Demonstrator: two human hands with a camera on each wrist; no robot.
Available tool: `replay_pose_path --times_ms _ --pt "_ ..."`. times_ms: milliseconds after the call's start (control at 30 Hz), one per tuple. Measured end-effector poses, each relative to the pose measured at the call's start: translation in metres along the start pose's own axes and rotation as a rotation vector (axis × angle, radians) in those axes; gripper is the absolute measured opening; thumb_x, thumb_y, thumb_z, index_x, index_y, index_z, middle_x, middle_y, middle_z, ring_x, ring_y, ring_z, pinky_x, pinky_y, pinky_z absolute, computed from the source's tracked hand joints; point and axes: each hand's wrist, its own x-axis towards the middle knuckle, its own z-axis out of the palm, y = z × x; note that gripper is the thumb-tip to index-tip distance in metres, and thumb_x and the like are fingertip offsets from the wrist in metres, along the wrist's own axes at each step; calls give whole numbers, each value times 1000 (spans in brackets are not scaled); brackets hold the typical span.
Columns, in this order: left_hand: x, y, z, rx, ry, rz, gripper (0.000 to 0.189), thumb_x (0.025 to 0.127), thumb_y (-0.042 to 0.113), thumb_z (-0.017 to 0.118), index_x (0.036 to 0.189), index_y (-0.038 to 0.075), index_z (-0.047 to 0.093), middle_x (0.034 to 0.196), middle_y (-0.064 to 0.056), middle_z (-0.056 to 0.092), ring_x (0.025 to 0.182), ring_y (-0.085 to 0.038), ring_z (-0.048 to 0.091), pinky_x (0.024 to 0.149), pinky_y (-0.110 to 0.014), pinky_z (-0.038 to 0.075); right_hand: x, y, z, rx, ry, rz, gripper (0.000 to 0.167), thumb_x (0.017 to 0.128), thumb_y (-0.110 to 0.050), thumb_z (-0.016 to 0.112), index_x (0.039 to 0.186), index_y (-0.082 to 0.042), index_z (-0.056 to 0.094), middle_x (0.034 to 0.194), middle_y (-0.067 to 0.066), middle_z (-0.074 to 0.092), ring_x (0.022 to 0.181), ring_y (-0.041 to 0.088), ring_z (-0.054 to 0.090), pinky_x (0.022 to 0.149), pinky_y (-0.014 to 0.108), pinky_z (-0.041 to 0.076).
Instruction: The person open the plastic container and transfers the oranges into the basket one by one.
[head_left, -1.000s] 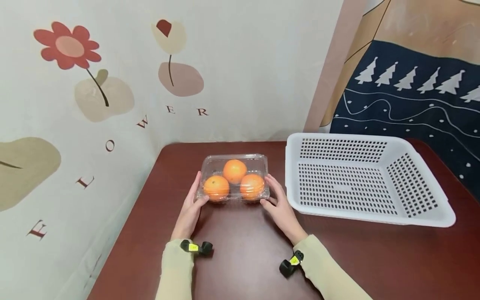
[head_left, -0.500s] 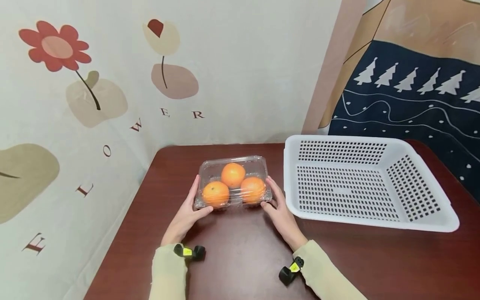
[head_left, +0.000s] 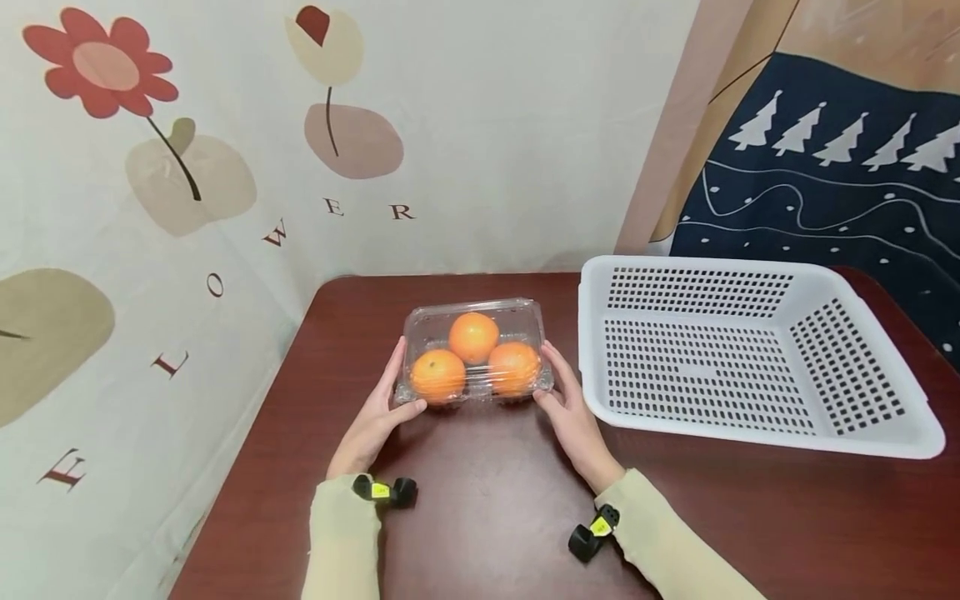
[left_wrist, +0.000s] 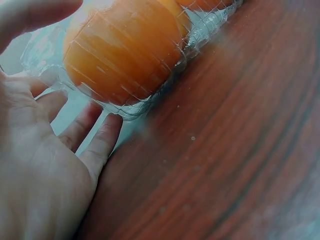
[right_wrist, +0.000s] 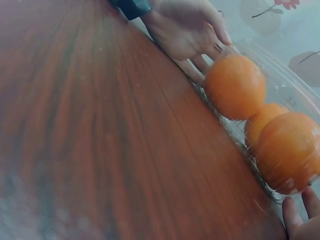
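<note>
Left hand [head_left: 372, 425] and right hand [head_left: 574, 423] grip opposite ends of a clear rectangular plastic box [head_left: 477, 381], thumbs at its near corners. Over the last second the box has turned slightly, its right end edging nearer the white perforated plastic basket [head_left: 750, 435] on the right. Three round oranges [head_left: 473, 337] remain inside, so this seems mere repositioning. Whether the box touches the red-brown table [head_left: 480, 483] is unclear.

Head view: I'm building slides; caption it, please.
Left hand and right hand hold a clear box of three oranges beside a white basket.
</note>
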Motion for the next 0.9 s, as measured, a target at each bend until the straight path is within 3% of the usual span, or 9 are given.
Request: replay_pose_path --times_ms 200,400,767,900 --pt "-4 11 6 8 7 16 83 85 13 59 144 28 2 148 14 -3 133 -6 -6 103 -56 0 3 10 -2 -99 30 1 60 87 -15 58 140 -20 28 145 -7 20 132 16 19 98 47 29" --pt "-2 11 10 42 15 37 84 85 12 58 144 27 0 149 11 -4 133 -7 -6 104 -55 0 6 14 -1 -201 66 -23 64 84 -24 62 139 -25 30 143 -8 20 128 14 24 90 43 35" --pt "-3 8 13 69 34 17 84 86 16 57 143 27 -3 148 12 -5 133 -9 -7 103 -57 0 0 -18 13 -233 106 -45 64 82 -8 63 137 -6 31 141 12 21 125 24 27 88 43 34" --pt "-3 9 12 80 40 33 83 86 17 57 144 27 -2 149 11 -4 133 -9 -6 103 -57 0 0 -18 13 -225 102 -91 61 82 -5 62 136 -2 32 143 12 21 128 23 24 97 47 29"
